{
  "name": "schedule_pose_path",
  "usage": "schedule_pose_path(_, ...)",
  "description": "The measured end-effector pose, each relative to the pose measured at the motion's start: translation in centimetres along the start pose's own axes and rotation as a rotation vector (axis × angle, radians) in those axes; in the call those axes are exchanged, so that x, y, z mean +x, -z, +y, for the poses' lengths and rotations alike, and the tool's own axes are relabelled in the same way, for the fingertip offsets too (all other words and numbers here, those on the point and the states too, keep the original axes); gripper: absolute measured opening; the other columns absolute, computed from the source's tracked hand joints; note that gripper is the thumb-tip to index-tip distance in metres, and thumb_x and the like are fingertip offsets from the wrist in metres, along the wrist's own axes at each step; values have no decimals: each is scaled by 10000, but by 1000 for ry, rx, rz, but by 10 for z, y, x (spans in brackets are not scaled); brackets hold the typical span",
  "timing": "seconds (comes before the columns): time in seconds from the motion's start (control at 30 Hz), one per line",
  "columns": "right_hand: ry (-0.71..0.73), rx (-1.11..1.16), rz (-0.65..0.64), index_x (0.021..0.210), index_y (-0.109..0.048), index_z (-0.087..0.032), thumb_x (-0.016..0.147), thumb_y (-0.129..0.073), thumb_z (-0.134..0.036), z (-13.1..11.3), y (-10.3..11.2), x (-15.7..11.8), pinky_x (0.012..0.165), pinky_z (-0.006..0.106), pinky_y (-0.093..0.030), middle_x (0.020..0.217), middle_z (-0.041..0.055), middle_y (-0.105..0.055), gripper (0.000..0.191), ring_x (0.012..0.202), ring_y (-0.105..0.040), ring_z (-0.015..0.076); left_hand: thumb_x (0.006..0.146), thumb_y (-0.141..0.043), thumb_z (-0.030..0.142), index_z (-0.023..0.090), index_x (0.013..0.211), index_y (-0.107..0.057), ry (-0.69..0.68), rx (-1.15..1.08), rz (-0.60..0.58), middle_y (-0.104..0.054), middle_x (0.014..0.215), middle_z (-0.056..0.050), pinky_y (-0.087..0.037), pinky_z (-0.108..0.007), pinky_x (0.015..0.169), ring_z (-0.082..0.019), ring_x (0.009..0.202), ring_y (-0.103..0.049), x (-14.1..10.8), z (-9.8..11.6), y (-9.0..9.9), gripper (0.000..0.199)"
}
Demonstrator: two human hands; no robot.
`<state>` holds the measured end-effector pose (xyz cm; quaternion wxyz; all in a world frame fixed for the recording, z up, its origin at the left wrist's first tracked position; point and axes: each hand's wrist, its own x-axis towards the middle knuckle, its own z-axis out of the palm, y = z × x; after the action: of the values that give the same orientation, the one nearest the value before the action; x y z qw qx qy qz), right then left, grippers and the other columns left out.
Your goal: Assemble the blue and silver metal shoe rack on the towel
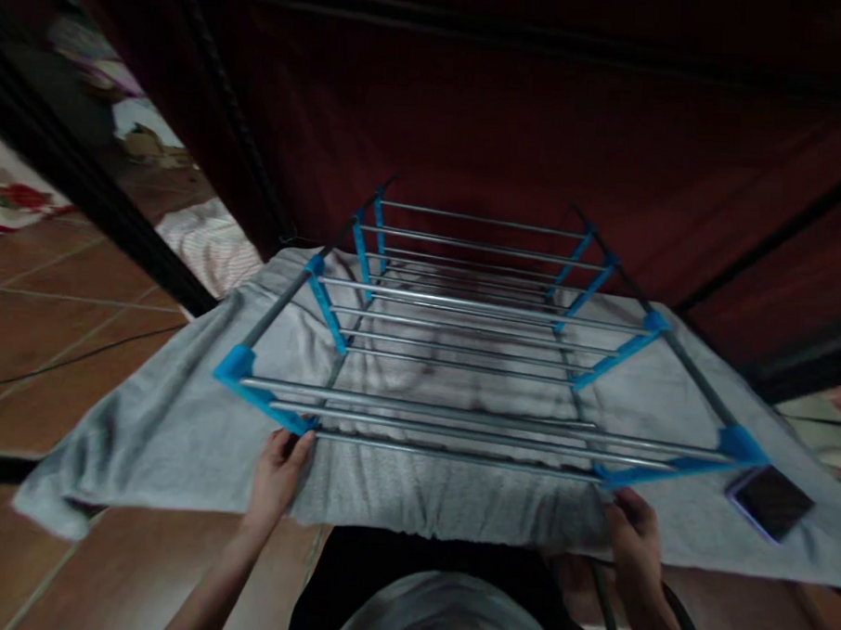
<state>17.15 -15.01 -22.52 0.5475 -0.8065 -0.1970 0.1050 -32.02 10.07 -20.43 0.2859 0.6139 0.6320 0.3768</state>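
Note:
A shoe rack of thin metal tubes and blue plastic end pieces lies on a grey cloth, its several rows of bars running left to right. At its near left corner my left hand has its fingers closed on the lower end of the blue end piece. My right hand grips the near right corner, beneath the other blue end piece; some of its fingertips are hidden. The dark far ends of the side poles point toward a dark red panel.
The grey cloth drapes over a low surface, its front edge hanging by my lap. A dark phone lies on the right side. Behind stands the dark red panel. A thin cable crosses the tiled floor at left.

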Motion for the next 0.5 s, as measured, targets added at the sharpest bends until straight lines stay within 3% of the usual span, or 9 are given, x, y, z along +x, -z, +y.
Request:
schedule_pose_path(0.07,203,-26,15,993,-551,-168,778,-555,-404,-11,-5,-19,782,357,-460,931,64,-597,320,859,-568,215,756,-543,600,181,933,-639,17,27,-27,-632,911,-58,-473,-386,851,-244,891,-596,4,-5,1,466)
schedule_pose_path(0.13,408,-119,-175,1006,-587,-190,871,-461,-318,-26,-18,-33,853,382,-451,992,73,-598,224,945,-566,221,758,-528,608,189,926,-637,12,65,-27,-631,919,-60,-472,-399,852,-253,890,-597,7,-8,0,465)
schedule_pose_path(0.2,554,-196,-329,1046,-614,-216,906,-406,-250,-45,-39,-37,925,409,-435,1076,77,-591,253,1043,-546,228,768,-507,606,200,920,-636,-5,108,-12,-629,937,-62,-466,-407,876,-261,918,-595,7,-8,-1,453)
schedule_pose_path(0.37,716,-285,-436,1216,-560,-189,864,-397,-139,-86,-103,-2,1038,454,-374,1272,102,-511,391,1201,-453,247,782,-479,583,194,908,-624,-9,216,27,-618,955,-70,-472,-425,890,-277,927,-604,3,-4,-3,433)
schedule_pose_path(0.43,732,-318,-517,1188,-574,-176,848,-398,-117,-94,-123,16,1028,448,-381,1254,105,-517,388,1185,-457,246,784,-472,573,198,896,-616,-23,252,29,-614,962,-75,-480,-430,872,-288,937,-604,3,-5,-4,418)
schedule_pose_path(0.5,735,-340,-575,1062,-619,-200,849,-421,-118,-97,-136,28,984,412,-414,1117,77,-576,302,1079,-512,225,794,-451,570,211,899,-608,-36,288,37,-609,956,-72,-487,-433,838,-293,933,-603,3,-6,-4,406)
